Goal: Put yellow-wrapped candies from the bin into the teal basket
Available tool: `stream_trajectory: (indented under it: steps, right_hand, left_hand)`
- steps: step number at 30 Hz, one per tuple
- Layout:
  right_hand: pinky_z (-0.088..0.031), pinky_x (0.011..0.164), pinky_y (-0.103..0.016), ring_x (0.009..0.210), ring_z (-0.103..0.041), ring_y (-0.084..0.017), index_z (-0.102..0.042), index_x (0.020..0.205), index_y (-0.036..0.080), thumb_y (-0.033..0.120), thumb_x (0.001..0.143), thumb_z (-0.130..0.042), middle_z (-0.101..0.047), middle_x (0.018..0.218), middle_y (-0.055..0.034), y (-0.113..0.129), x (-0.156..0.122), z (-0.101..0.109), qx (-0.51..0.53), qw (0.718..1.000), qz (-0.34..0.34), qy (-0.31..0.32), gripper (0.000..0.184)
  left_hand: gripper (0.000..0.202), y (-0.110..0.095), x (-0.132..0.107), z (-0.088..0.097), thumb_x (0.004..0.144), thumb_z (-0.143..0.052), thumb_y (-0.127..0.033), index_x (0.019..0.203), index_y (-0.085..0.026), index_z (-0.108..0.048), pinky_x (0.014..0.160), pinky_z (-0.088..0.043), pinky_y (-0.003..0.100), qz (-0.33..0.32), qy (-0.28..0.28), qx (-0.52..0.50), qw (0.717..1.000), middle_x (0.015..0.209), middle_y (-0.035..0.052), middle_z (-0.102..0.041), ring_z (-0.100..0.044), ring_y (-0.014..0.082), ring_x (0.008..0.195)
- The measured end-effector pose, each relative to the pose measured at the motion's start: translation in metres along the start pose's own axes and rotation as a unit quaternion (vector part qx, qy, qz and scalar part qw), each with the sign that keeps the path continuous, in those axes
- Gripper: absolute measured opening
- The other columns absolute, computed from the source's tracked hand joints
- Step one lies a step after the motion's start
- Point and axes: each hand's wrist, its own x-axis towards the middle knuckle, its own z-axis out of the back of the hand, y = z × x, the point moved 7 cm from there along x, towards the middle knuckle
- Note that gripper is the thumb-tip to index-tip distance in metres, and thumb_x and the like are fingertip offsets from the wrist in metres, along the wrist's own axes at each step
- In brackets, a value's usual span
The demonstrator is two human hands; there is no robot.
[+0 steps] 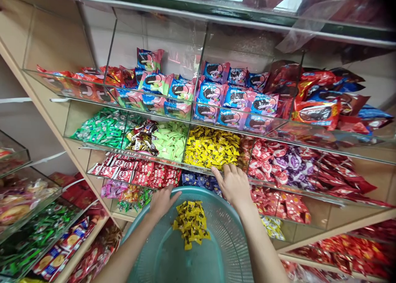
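Note:
A teal plastic basket is tilted up in front of me, with a small pile of yellow-wrapped candies inside. My left hand is closed on its upper left rim, the thumb over the inner side and the fingertips partly hidden beyond the edge. My right hand reaches over the basket's upper right side to the glass front of a bin of matching yellow candies. Its thumb and fingers are apart at the bin's lower edge, and no candy shows in them.
Glass-divided shelves surround the bin. Green candies and pale green packets lie left of it, red and purple ones right. Blue-and-pink cookie packs stand above. Another shelf juts out on the left. Clear plastic film hangs at upper right.

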Motion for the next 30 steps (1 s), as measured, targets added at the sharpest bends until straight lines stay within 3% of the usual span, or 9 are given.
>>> stream_trajectory:
  steps: [8,16,23,30]
  right_hand:
    - [-0.036,0.073,-0.034,0.088,-0.058,-0.025,-0.057,0.103,0.017,0.055,0.089,-0.022,-0.063,0.093,-0.0125,-0.009,0.006,-0.003,0.051,0.997,0.008,0.052,0.054]
    - [-0.037,0.078,-0.036,0.092,-0.057,-0.026,-0.061,0.093,0.016,0.052,0.09,-0.021,-0.06,0.097,-0.0131,-0.004,0.002,-0.003,0.021,0.998,-0.001,0.061,0.054]
    - [-0.042,0.079,-0.035,0.097,-0.058,-0.026,-0.051,0.116,0.017,0.053,0.088,-0.031,-0.058,0.109,-0.0126,-0.008,0.006,0.006,0.145,0.989,0.012,0.012,0.049]
    - [-0.042,0.086,-0.034,0.099,-0.056,-0.022,-0.056,0.107,0.018,0.046,0.087,-0.042,-0.056,0.109,-0.0104,-0.011,0.008,0.005,0.282,0.955,0.078,-0.048,0.037]
  left_hand:
    - [0.058,0.002,0.001,-0.002,0.085,-0.016,-0.062,0.102,-0.019,-0.052,0.06,-0.04,0.028,-0.008,-0.014,0.003,1.0,0.083,0.0079,-0.067,-0.064,0.0244,0.076]
    - [0.063,0.003,0.0,-0.001,0.084,-0.016,-0.065,0.104,-0.019,-0.053,0.064,-0.041,0.029,-0.004,-0.013,0.004,1.0,0.085,0.0092,-0.067,-0.063,0.0248,0.079]
    - [0.063,0.003,0.001,-0.002,0.083,-0.017,-0.065,0.105,-0.018,-0.053,0.066,-0.041,0.029,0.002,-0.001,0.0,1.0,0.087,0.01,-0.067,-0.063,0.0244,0.08]
    - [0.062,0.003,0.0,-0.002,0.083,-0.018,-0.065,0.105,-0.019,-0.053,0.068,-0.041,0.028,0.001,-0.002,-0.007,1.0,0.089,0.0099,-0.067,-0.063,0.0227,0.082]
